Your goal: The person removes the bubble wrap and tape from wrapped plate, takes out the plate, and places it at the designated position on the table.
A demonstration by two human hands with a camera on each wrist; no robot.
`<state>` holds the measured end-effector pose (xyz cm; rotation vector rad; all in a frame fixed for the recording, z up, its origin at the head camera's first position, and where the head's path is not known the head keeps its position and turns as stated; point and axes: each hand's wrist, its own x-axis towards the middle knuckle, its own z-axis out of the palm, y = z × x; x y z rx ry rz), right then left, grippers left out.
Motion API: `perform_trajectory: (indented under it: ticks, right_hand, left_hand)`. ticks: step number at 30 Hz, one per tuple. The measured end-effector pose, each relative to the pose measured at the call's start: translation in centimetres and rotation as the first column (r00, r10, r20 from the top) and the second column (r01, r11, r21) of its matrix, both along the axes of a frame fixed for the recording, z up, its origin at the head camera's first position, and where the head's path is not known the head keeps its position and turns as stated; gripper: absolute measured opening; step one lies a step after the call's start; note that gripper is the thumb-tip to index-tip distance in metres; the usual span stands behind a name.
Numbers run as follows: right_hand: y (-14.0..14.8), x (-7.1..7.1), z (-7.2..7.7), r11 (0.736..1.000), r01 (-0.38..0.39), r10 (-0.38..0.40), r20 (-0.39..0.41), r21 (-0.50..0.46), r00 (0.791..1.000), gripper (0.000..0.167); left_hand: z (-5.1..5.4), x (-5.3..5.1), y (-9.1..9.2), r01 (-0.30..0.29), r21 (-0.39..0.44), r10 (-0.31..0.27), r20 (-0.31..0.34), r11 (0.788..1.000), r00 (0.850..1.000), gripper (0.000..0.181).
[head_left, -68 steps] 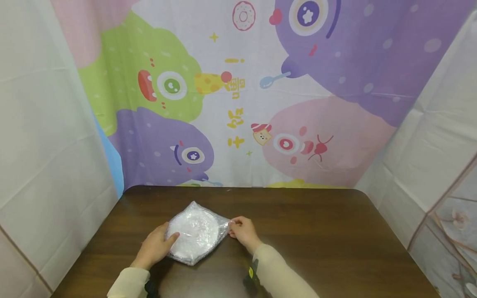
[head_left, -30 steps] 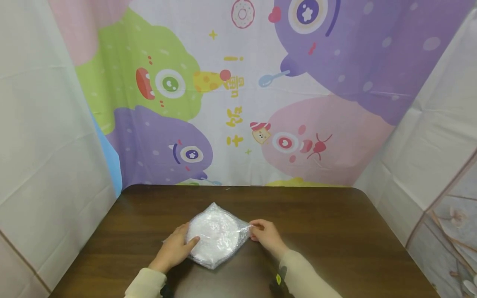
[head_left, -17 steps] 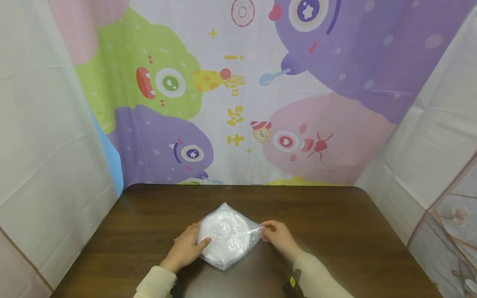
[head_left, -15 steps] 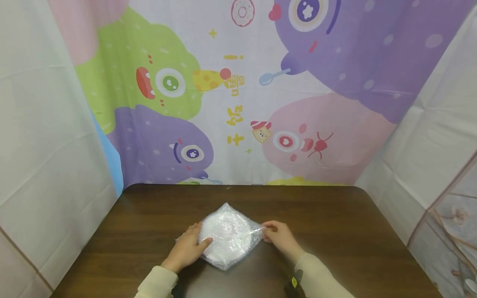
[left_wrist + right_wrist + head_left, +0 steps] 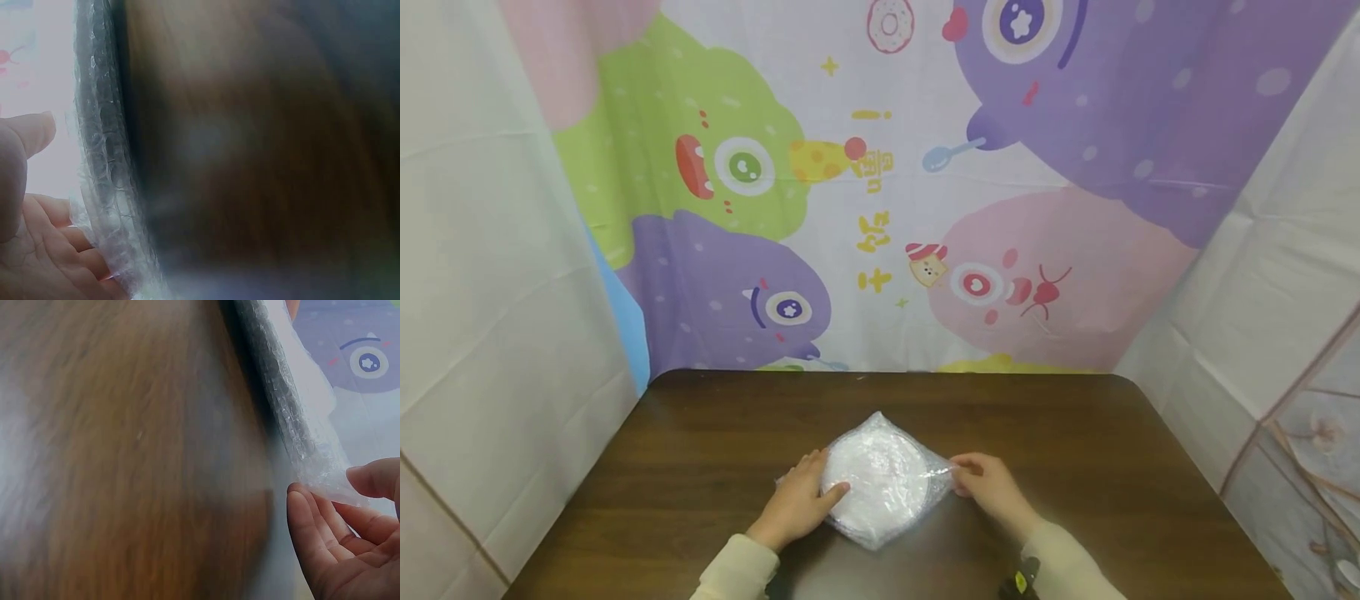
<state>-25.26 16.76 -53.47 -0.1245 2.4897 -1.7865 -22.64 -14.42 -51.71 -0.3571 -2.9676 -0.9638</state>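
Since it is held from both sides, the bubble-wrapped packet (image 5: 880, 483) looks well steadied at the middle of the dark table (image 5: 1075, 450).
At the packet's nine o'clock, the left hand (image 5: 796, 504) grips the edge, thumb on top and fingers tucked along the side, a broad hold that I take to bear most of the steadying. Spare points of wrap stick out at twelve and six, untouched; whether the underside rests on the wood, I can't tell. At three o'clock, the right hand (image 5: 994, 490) pinches the slack corner (image 5: 943, 477) between thumb and fingers, probably because the thin plastic there offers an easier hold than the round white contents.
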Motion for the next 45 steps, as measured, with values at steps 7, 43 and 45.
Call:
perform_trajectory:
  ticks: [7,43,45]
  right_hand:
    - [1.3,0.5,-0.1,0.999,0.002,-0.002,-0.003,0.034,1.0,0.028]
    - [4.1,1.9,0.9,0.999,-0.002,0.0,0.03,0.044,1.0,0.03]
    - [4.0,1.8,1.2,0.998,-0.01,0.01,0.008,0.062,1.0,0.031]
  left_hand:
    - [-0.2,0.1,0.9,0.021,-0.009,-0.021,-0.005,1.0,1.0,0.073]
    - [0.1,0.3,3.1,0.069,-0.018,-0.07,-0.044,0.997,0.997,0.073]
    - [0.1,0.3,3.2,0.062,-0.032,-0.064,-0.06,0.998,0.996,0.072]
